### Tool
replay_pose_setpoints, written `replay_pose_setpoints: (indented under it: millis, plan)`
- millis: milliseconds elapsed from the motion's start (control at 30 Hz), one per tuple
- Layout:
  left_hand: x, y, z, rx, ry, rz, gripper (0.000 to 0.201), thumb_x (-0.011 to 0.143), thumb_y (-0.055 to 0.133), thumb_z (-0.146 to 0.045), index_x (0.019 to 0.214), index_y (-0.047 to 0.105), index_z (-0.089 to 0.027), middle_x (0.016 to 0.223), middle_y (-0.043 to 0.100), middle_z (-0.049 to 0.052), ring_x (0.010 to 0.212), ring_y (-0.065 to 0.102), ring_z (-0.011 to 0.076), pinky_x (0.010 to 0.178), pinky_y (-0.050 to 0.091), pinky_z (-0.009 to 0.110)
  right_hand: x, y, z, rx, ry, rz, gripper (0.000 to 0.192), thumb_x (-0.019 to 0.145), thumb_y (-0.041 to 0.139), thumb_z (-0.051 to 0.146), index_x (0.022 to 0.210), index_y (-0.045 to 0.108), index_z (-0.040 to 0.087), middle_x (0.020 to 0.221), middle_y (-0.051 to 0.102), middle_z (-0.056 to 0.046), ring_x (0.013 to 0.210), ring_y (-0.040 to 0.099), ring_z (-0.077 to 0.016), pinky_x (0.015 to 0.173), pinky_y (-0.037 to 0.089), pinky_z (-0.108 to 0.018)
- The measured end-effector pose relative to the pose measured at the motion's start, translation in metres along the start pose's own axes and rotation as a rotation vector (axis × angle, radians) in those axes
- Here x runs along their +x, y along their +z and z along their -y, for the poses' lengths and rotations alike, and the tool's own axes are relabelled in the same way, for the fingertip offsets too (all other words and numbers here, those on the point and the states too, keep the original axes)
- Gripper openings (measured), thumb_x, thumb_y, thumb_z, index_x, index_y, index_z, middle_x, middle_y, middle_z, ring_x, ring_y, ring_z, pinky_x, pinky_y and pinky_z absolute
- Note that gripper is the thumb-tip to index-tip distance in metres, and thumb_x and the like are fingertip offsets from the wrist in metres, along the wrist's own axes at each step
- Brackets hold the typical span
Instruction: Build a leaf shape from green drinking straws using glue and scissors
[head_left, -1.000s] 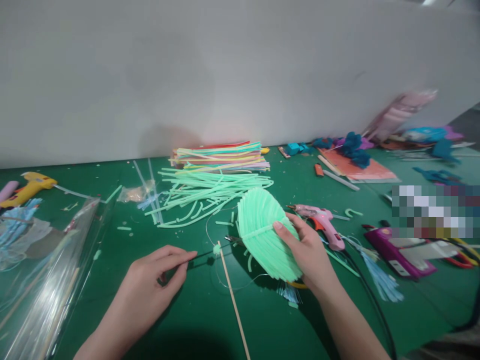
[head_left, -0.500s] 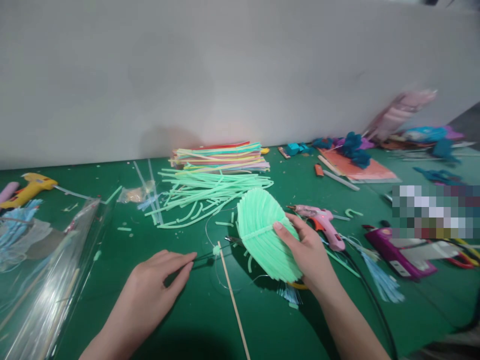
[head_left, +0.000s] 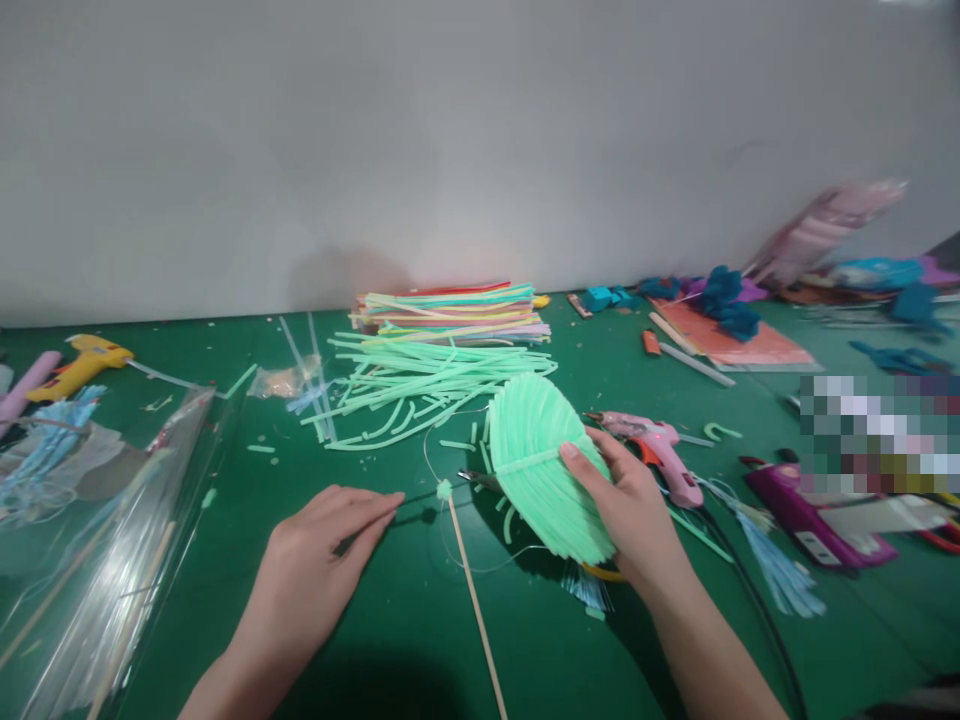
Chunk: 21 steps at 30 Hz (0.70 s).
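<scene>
My right hand (head_left: pixel 626 505) holds a mint-green leaf (head_left: pixel 551 465) made of fuzzy pipe cleaners laid side by side, with a rib across its middle. The thumb lies on the front near the rib's right end; the other fingers are mostly behind. To the left, my left hand (head_left: pixel 334 550) is closed in a pinch, its fingertips pointing at the leaf. Whatever lies between them is too thin to make out. Between the hands lies a wooden stick (head_left: pixel 476 610) with a small green tuft (head_left: pixel 444 489) at its top. Scissors (head_left: pixel 480 480) are partly hidden behind the leaf.
Loose green pipe cleaners (head_left: pixel 427 375) lie behind the leaf, before a multicoloured bundle (head_left: pixel 454 312) near the wall. A pink glue gun (head_left: pixel 660 450) with a black cord is right of my right hand. Leftward are a yellow glue gun (head_left: pixel 82 362) and clear plastic packaging (head_left: pixel 112 560).
The view has turned slightly left, so everything sits farther right in the picture. Both hands keep nearly the same pose, and the leaf stays in my right hand.
</scene>
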<state>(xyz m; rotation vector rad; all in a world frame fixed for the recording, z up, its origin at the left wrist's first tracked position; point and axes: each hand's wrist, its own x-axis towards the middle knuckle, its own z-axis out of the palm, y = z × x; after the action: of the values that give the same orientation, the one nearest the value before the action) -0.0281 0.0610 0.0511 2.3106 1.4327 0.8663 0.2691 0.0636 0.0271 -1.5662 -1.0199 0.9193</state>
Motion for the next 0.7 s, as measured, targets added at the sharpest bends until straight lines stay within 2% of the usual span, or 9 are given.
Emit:
replay_pose_setpoints:
  millis: [133,267,333,400,467,567,633,700]
  plan:
    - [-0.002,0.007,-0.002,0.058,0.178,-0.096,0.022,0.09,0.055,-0.015,0.099,0.074,-0.021,0.087,0.073,0.005,0.077,0.067,0.016,0.069,0.055,0.027,0.001,-0.001,-0.006,-0.196,-0.09,-0.028,0.048,0.083,0.063,0.053,0.119,0.06,0.022,0.121,0.064,-0.01,0.112,0.059,-0.0287,0.099,0.043,-0.047]
    - [-0.004,0.005,-0.001,0.112,0.296,-0.135,0.027,0.088,0.054,-0.005,0.107,0.071,-0.017,0.09,0.071,0.007,0.078,0.063,0.0156,0.068,0.053,0.027,-0.004,-0.002,-0.002,-0.269,-0.193,-0.174,0.064,0.082,0.063,0.05,0.135,0.047,0.019,0.125,0.059,-0.015,0.109,0.06,-0.0288,0.091,0.049,-0.048]
    - [-0.006,0.0,0.001,0.123,0.338,-0.116,0.03,0.087,0.054,-0.003,0.109,0.069,-0.016,0.092,0.07,0.009,0.079,0.062,0.0162,0.068,0.052,0.028,-0.013,-0.003,0.01,-0.366,-0.35,-0.276,0.059,0.084,0.063,0.045,0.135,0.047,0.02,0.127,0.057,-0.014,0.112,0.058,-0.0291,0.091,0.05,-0.048]
    - [-0.009,-0.004,0.003,0.131,0.385,-0.097,0.032,0.087,0.052,-0.001,0.112,0.067,-0.015,0.095,0.07,0.01,0.081,0.061,0.0171,0.069,0.051,0.029,-0.024,-0.004,0.028,-0.496,-0.527,-0.314,0.041,0.087,0.061,0.037,0.126,0.056,0.023,0.125,0.058,-0.012,0.117,0.054,-0.029,0.097,0.045,-0.049]
    - [-0.014,-0.007,0.006,0.157,0.44,-0.087,0.034,0.087,0.051,-0.001,0.114,0.065,-0.015,0.098,0.071,0.01,0.084,0.062,0.0184,0.073,0.05,0.031,-0.037,-0.003,0.047,-0.569,-0.716,-0.24,0.022,0.089,0.061,0.028,0.11,0.065,0.026,0.115,0.063,-0.008,0.115,0.054,-0.0276,0.103,0.039,-0.049]
    - [-0.022,-0.009,0.009,0.251,0.485,-0.093,0.035,0.089,0.05,-0.003,0.118,0.064,-0.017,0.103,0.073,0.009,0.091,0.063,0.0204,0.081,0.048,0.034,-0.056,0.007,0.067,-0.575,-0.923,-0.05,0.013,0.087,0.063,0.017,0.095,0.069,0.026,0.102,0.065,-0.006,0.106,0.056,-0.0256,0.095,0.044,-0.045]
    - [-0.028,-0.012,0.008,0.313,0.515,-0.125,0.038,0.091,0.049,-0.006,0.124,0.062,-0.018,0.106,0.074,0.008,0.094,0.065,0.0213,0.084,0.047,0.034,-0.066,0.018,0.07,-0.574,-0.936,0.071,0.012,0.086,0.065,0.015,0.092,0.07,0.024,0.097,0.067,-0.005,0.099,0.055,-0.0241,0.085,0.047,-0.039]
    - [-0.034,-0.016,0.003,0.338,0.552,-0.161,0.042,0.093,0.045,-0.009,0.133,0.056,-0.018,0.11,0.074,0.008,0.096,0.066,0.022,0.086,0.048,0.035,-0.072,0.028,0.068,-0.592,-0.908,0.106,0.008,0.086,0.066,0.019,0.092,0.07,0.024,0.095,0.068,-0.004,0.094,0.053,-0.0234,0.081,0.046,-0.037]
